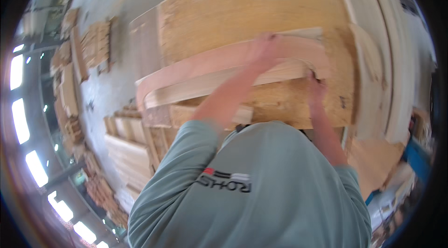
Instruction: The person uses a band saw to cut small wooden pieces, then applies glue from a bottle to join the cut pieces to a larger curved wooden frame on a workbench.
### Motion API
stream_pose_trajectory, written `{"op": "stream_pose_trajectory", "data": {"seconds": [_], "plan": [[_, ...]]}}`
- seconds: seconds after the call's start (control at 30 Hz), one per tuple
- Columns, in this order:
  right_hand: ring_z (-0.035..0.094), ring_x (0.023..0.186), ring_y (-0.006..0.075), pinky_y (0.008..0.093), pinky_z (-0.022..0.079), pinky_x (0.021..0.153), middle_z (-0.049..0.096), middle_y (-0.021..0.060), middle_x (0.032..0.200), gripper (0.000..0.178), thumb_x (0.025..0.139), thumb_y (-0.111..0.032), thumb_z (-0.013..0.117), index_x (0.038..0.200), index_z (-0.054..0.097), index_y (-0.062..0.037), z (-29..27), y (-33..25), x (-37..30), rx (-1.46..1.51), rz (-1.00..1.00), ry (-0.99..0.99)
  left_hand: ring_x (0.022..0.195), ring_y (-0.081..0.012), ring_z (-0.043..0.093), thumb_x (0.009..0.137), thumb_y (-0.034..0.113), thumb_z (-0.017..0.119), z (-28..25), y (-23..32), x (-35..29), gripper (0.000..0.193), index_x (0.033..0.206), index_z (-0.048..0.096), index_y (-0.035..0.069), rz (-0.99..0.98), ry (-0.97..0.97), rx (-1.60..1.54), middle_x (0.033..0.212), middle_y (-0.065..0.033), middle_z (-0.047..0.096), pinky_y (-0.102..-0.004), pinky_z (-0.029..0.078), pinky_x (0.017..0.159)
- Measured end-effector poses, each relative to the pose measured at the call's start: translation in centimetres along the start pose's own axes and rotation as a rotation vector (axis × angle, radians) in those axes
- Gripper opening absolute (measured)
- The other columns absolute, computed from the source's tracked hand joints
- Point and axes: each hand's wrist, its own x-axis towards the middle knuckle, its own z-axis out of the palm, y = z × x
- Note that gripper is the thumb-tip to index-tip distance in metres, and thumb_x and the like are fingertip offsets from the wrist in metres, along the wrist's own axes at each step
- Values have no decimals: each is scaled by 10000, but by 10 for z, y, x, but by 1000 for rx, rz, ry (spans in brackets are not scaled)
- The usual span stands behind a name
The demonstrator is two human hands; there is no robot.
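The person's right hand [317, 88] curls by the right end of a curved pink strip [200, 59] in the upper middle; blur hides its grip. The left hand [267, 48] lies on the strip, grip unclear, a pale board [186, 93] and the bench [256, 7] beneath.

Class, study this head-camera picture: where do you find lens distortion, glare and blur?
In the head view, the fisheye lens bows the far edge of the wooden tabletop and leaves dark corners; in the head view, the windows at far left glare white; also there, the left hand and right hand look smeared.
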Motion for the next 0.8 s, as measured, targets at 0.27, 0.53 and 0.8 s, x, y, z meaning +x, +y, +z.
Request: {"op": "stream_pose_trajectory", "data": {"seconds": [0.27,0.53,0.8], "plan": [[544,780,52,235,443,681,645,-46,902,185,930,-42,682,1114,698,-38,8,17,2,9,30,-94,1262,-353,454,723,331,831,-24,-2,-1,820,1417,494,54,36,3,105,1329,-158,513,-467,354,1110],[507,717,38,219,395,629,633,-60,858,126,947,-54,663,1067,700,-39,3,18,-7,69,-3,-94,1227,-341,449,696,329,851,-20,6,-5,827,1401,519,51,36,46,122,1291,-132,508,-468,363,1086],[473,585,39,236,373,513,585,-43,763,53,943,-91,629,987,643,-65,-8,13,-9,64,157,-172,1195,-344,459,716,374,851,-19,7,-7,814,1395,533,58,54,63,136,1274,-127,518,-467,374,1066]]}}
